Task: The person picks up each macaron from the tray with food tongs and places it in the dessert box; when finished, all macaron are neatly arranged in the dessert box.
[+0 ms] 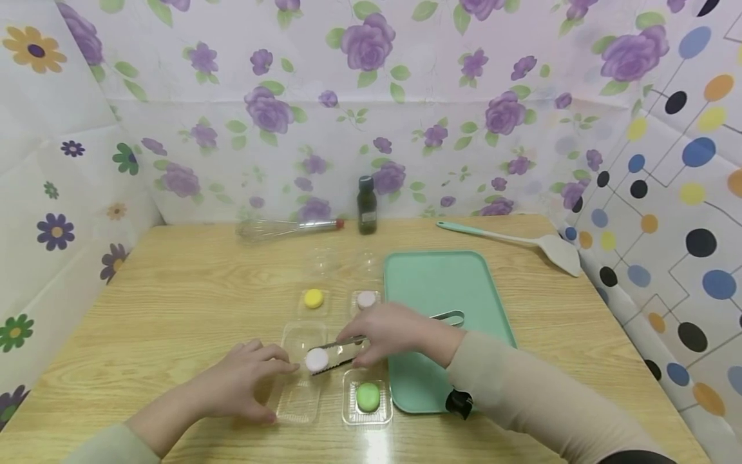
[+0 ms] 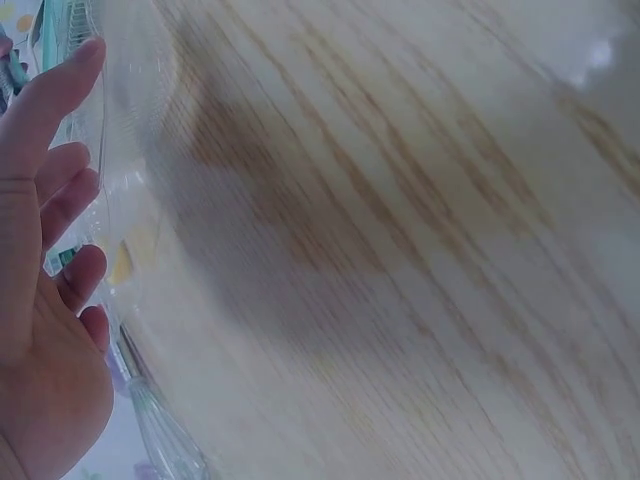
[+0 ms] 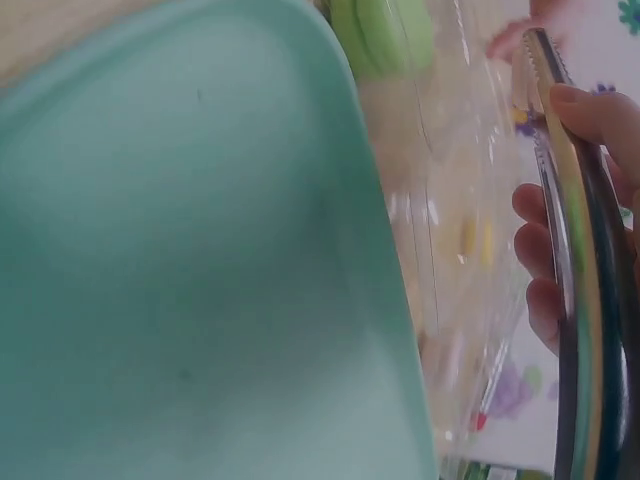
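My right hand (image 1: 388,332) holds metal tongs (image 3: 568,240), whose toothed tips pinch a pale pinkish-white macaron (image 1: 317,361). That macaron is over an open clear plastic box (image 1: 298,406); whether it touches the box is unclear. On the box's left side is my left hand (image 1: 246,380), fingers loosely bent, fingertips at the rim; contact is hard to tell. A green macaron (image 1: 368,397) sits in a clear box (image 1: 348,415) nearer me. Farther back, a yellow macaron (image 1: 313,298) and a pale pink macaron (image 1: 366,299) rest in clear boxes.
A mint-green tray (image 1: 443,277) lies beneath my right forearm. Along the back are a whisk (image 1: 290,227), a dark bottle (image 1: 367,206) and a spatula (image 1: 559,252). Patterned sheets (image 1: 371,129) stand around the wooden table (image 1: 191,290).
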`<state>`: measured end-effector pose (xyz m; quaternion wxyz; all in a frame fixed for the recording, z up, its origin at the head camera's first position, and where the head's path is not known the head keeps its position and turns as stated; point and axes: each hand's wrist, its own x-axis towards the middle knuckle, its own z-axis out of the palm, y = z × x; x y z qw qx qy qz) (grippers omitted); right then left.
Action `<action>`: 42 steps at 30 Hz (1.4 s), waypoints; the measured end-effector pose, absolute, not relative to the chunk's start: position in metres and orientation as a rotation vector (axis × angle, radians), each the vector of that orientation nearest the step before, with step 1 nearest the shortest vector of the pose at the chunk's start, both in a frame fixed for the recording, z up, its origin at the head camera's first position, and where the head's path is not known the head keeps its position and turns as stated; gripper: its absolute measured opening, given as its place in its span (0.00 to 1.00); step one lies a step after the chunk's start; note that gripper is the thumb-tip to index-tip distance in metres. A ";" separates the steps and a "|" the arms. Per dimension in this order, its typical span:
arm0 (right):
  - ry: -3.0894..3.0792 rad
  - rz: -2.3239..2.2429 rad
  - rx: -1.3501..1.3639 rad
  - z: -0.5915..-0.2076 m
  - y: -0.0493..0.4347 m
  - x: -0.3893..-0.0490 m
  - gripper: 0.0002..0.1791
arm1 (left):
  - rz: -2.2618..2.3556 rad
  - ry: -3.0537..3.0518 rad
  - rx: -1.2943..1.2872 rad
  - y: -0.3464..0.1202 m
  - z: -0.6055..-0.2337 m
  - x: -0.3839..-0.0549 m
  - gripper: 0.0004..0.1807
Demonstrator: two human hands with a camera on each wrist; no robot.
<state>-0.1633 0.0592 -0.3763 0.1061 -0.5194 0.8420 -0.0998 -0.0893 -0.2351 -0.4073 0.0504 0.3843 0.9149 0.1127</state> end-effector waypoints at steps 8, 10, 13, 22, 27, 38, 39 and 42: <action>2.428 -0.225 -1.593 -0.380 0.042 -0.152 0.25 | 0.384 2.765 1.133 -0.236 -0.405 -0.089 0.38; 2.419 -0.208 -1.605 -0.381 0.039 -0.150 0.25 | 0.381 2.770 1.146 -0.235 -0.406 -0.089 0.38; 2.416 -0.183 -1.587 -0.384 0.035 -0.147 0.25 | 0.367 2.780 1.171 -0.235 -0.406 -0.090 0.38; 2.440 -0.088 -1.578 -0.386 0.029 -0.141 0.24 | 0.355 2.774 1.154 -0.235 -0.405 -0.090 0.38; 2.437 -0.062 -1.587 -0.385 0.025 -0.138 0.24 | 0.368 2.760 1.137 -0.235 -0.406 -0.090 0.38; 2.453 -0.011 -1.555 -0.381 0.023 -0.134 0.23 | 0.384 2.741 1.121 -0.234 -0.407 -0.091 0.39; 2.452 -0.014 -1.551 -0.381 0.022 -0.134 0.23 | 0.380 2.742 1.119 -0.234 -0.406 -0.091 0.39; 2.452 -0.022 -1.540 -0.382 0.022 -0.134 0.23 | 0.373 2.745 1.115 -0.235 -0.405 -0.091 0.39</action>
